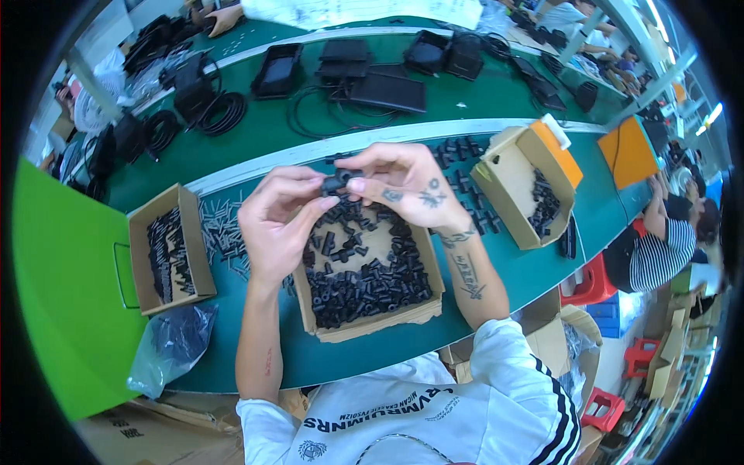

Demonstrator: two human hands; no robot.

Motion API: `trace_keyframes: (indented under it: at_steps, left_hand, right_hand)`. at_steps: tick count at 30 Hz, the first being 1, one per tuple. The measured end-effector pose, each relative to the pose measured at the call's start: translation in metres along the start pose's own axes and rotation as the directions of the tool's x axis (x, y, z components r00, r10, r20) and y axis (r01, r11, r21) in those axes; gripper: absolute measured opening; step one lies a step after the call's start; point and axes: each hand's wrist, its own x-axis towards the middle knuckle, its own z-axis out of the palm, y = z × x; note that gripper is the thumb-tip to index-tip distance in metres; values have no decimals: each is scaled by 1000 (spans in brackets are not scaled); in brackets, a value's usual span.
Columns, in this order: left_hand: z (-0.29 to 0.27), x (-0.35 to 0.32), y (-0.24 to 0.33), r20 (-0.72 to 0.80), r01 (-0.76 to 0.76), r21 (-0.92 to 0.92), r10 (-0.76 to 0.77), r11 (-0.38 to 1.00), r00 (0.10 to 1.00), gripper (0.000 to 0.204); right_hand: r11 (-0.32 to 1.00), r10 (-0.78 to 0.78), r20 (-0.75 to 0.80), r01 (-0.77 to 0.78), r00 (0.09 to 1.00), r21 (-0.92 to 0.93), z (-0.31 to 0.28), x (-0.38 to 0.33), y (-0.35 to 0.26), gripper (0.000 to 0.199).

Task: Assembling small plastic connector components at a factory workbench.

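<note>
My left hand (277, 221) and my right hand (403, 184) meet above the middle cardboard box (372, 322), both pinching one small black plastic fitting (335, 183) between thumbs and fingertips. The box below is filled with several similar black tube-shaped parts (364, 283). The fitting's exact shape is partly hidden by my fingers.
A cardboard box (198, 260) of thin black pieces stands at the left, with loose grey pins (225, 232) beside it. Another open box (511, 186) of black parts sits at the right. A plastic bag (167, 349) lies at the table's near edge. Black cables and housings cover the far bench; other people work at the right.
</note>
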Motion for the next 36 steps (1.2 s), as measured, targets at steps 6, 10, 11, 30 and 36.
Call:
trace_keyframes:
  at_steps: [6,10,11,30,36]
  left_hand:
    - [3,4,12,92,426,-75,-419,901,903,31]
    - [1,-1,1,177,619,-463,-618,634,766,27]
    - [3,1,1,219,630,-616,-666,472,713,26]
    - [30,-9,-2,-20,423,-1,-423,906,906,15]
    - [21,-13,3,-48,289,141,-285,947,957,16]
  right_hand:
    - [999,-22,-49,24,999,35,-10,0,2,24]
    - [999,-25,-22,25,999,21,-8,1,1,26]
    - [1000,-28,-30,28,999,14,-8,1,2,26]
    - [780,-337,59,313,940,-541,-13,0,-3,26]
    - [826,-292,36,272,956,-494,-3,0,-2,27]
